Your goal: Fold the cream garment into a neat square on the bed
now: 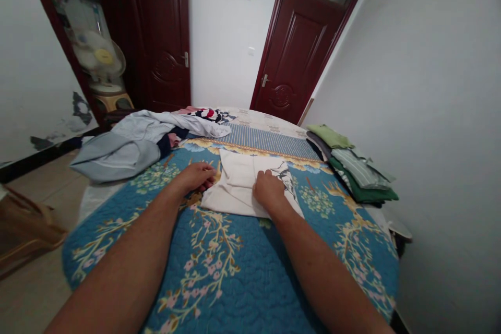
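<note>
A white T-shirt (238, 180) with a black line print on its right part lies folded into a rough rectangle on the bed. Creases run across its left half. My right hand (269, 190) is closed on the cloth near its middle, fingers bent down and knuckles up; the fingertips are hidden. Just off the shirt's left edge is my left hand (199, 176), its fingers loosely bent and somewhat apart, with nothing visible in them. Beneath the shirt is a blue quilted bedspread (254, 266) with flowers and branches.
A loose heap of clothes (133, 141), grey and striped, covers the bed's far left. At the right edge, by the wall, stands a stack of folded clothes (352, 167) in greens and greys. A fan (97, 57) stands beyond the left doorway. A brown chair-like object (29, 229) is at lower left.
</note>
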Demonstrator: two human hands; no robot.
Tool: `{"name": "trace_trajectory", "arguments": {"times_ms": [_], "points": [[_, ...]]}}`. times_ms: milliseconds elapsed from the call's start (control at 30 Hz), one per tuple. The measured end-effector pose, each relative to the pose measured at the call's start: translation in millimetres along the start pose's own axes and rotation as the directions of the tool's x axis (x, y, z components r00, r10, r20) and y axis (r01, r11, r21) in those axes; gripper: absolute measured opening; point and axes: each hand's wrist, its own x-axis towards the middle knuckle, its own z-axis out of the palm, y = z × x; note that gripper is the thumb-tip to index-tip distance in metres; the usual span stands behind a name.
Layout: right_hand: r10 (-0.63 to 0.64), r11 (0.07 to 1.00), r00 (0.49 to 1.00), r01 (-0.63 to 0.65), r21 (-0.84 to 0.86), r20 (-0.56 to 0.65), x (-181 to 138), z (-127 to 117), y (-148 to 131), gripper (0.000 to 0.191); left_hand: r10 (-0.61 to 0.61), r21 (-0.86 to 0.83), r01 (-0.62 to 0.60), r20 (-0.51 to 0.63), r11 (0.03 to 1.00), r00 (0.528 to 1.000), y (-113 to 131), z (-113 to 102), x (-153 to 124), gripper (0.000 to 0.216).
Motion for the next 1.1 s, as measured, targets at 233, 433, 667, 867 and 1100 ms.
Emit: {"name": "trace_trajectory", "arguments": {"times_ms": [233,433,667,867,1100], "points": [[-0.092,0.995,0.993,0.095,-0.041,0.073,-21,-9,20,0.037,-0.004,0.079,0.006,-0.023,0.997,1.000,0,1,2,0.040],[-0.058,0.998,0.998,0.058,0.024,-0.006,-16,-14,11,0.036,0.012,0.127,-0.006,-0.047,0.992,0.999,-1,2,3,0.042],[-0.135,0.991,0.990,0.134,0.021,0.035,-40,2,-1,0.039,0.143,0.259,-0.109,-0.114,0.960,0.983,9,6,-1,0.038],[-0.232,0.969,0.973,0.232,0.084,-0.010,-67,-6,17,0.033,0.357,0.287,-0.325,-0.067,0.901,0.932,36,42,-7,0.043],[-0.360,0.867,0.912,0.405,0.290,-0.198,-70,10,80,0.048,0.143,0.240,-0.131,-0.033,0.962,0.989,57,107,44,0.062]]}}
